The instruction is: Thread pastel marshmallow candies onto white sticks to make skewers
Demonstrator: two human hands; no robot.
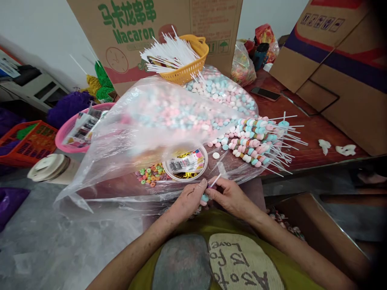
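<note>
Close to my body, my left hand (191,198) is closed around a skewer of candy on a white stick (215,180). A blue piece (205,197) and a pink one below it show between the hands; the rest is covered by fingers. My right hand (231,196) pinches the same skewer near the upper stick end. Just beyond the hands stands a round white tub (207,163) with printed packets (186,163) and gold ties (187,175). Colourful cereal rings (152,174) lie to its left. Finished-looking candy skewers (256,139) are piled at the right, sticks pointing right.
A large clear bag (102,161) spills pink, white and blue candies (223,92). On it rests a yellow basket (193,66) of white sticks (172,52). Cardboard boxes (169,16) rise behind and right. A phone (265,94), pink basket (60,137) and lidded cup (54,169) stand around.
</note>
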